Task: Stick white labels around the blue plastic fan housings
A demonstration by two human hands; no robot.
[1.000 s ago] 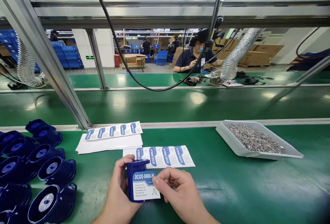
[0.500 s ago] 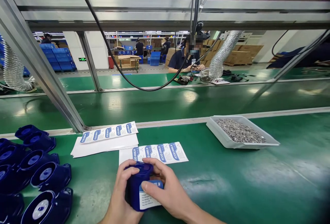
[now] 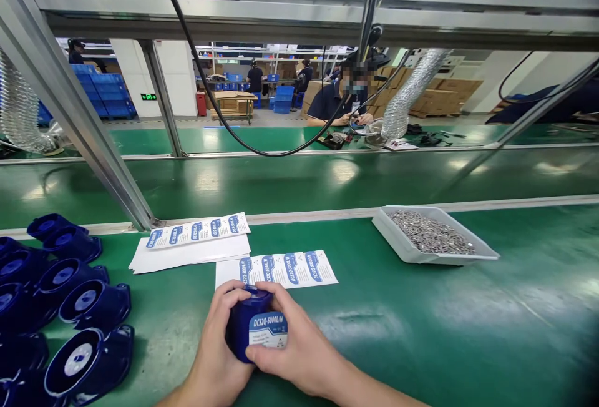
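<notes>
Between my hands is a dark blue plastic pump housing (image 3: 239, 326), held above the green bench. A white and blue label (image 3: 267, 327) marked "DC52Q-5000L/H" lies against its side. My left hand (image 3: 218, 335) is wrapped round the housing's left side, fingers over the top. My right hand (image 3: 297, 338) grips the right side, its thumb pressed on the label's lower edge. Just beyond the hands lies a label sheet (image 3: 302, 269), partly hidden by them. Further left, another label sheet (image 3: 199, 232) rests on white backing sheets (image 3: 187, 256).
Several similar blue housings (image 3: 88, 363) crowd the bench's left side. A white tray (image 3: 421, 257) of small metal parts sits at the right. A metal post (image 3: 93, 107) rises at left, and a black cable (image 3: 224, 135) hangs ahead. Across the bench a person (image 3: 337, 101) works.
My right thumb has moved down from the label's upper part to its lower edge, so its printed heading shows. The housing and both hands sit slightly higher in view.
</notes>
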